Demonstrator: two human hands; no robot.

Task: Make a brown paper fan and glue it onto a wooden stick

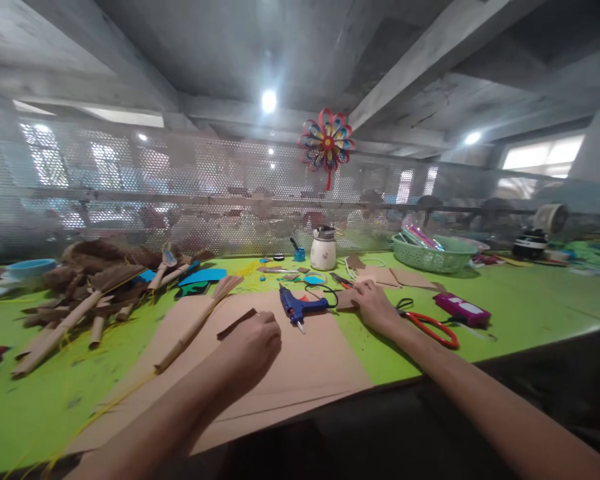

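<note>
My left hand [256, 339] is closed over large sheets of brown paper [300, 367], with a narrow dark-brown paper strip [237, 325] sticking out from its fingers. Further right, my right hand [375, 303] has its fingers curled on a small piece of brown paper [347, 300] lying on the table. Between the two hands a blue glue gun [300, 307] rests on the sheets, nozzle pointing toward me. Left of my left hand lies a rolled brown-paper stick [195, 327] with a frayed end and yellow raffia tied to it.
Scissors with orange handles [433, 328] and a magenta box [463, 310] lie right of my right hand. Crumpled brown paper pieces [95, 273] heap up at left. A white bottle [323, 250] and a green basket [433, 253] stand behind, before a perforated metal screen [205, 180].
</note>
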